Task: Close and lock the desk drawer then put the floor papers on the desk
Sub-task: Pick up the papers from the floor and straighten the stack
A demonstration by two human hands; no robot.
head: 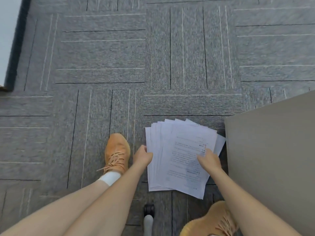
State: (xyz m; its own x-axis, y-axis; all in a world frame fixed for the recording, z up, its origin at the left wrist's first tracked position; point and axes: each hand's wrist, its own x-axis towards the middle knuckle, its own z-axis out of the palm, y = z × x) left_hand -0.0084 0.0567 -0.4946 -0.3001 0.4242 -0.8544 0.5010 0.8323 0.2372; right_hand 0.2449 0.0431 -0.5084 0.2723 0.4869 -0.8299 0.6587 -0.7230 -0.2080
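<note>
The papers [180, 157] lie fanned on the grey carpet [102, 57], near you and right of centre: a loose stack of white sheets, edges splayed at the far side, the top sheet printed with lines of text too small to read. Your left hand [142, 156] grips the stack's left edge, fingers curled round it with the thumb on top. Your right hand [208, 160] rests on the top sheet near its right side, fingers bent down on the paper; you cannot tell whether it pinches any sheet or only presses. Just right of the stack, touching or nearly touching its far-right corner, stands a flat beige panel [272, 150], smooth and matte, which closes off that side. Left of the stack, just beside your left hand, sits an orange knit shoe [116, 153] with laces and a white sock above it. A second orange shoe [211, 220] sits near, below the stack. Between your forearms, near the bottom edge, is a small black caster wheel [148, 210] on a pale leg. The carpet is in square tiles, ribbed, with thin black and white stripes running crosswise from tile to tile.
</note>
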